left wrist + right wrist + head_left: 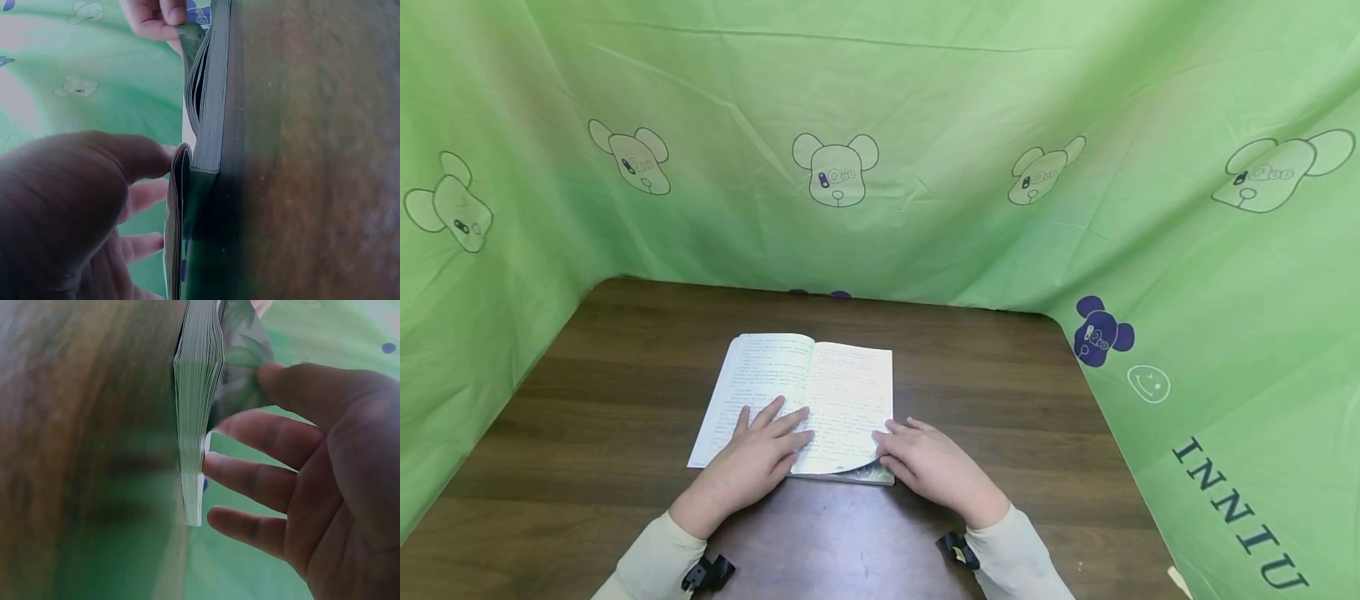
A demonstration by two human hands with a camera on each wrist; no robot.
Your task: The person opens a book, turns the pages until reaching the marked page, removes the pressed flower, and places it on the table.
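Observation:
An open book (853,383) lies on the brown table, with printed text on both pages. My left hand (756,458) rests on the left page with its fingers spread, the fingertips reaching the middle fold. At the lower right corner, my right hand (932,462) pinches a page (240,369) between thumb and index finger. That corner is raised, and a grey-green picture shows beneath it. In the right wrist view, the other fingers of the right hand (312,469) extend toward the book's page edges (195,412). The left wrist view shows my left thumb (140,156) touching the book's near edge.
The brown wooden table (1000,392) extends around the book on all sides. A green cloth (925,100) printed with bear heads hangs behind the table and along both sides. Dark wrist cameras (707,573) sit at both of my pale sleeves (651,567).

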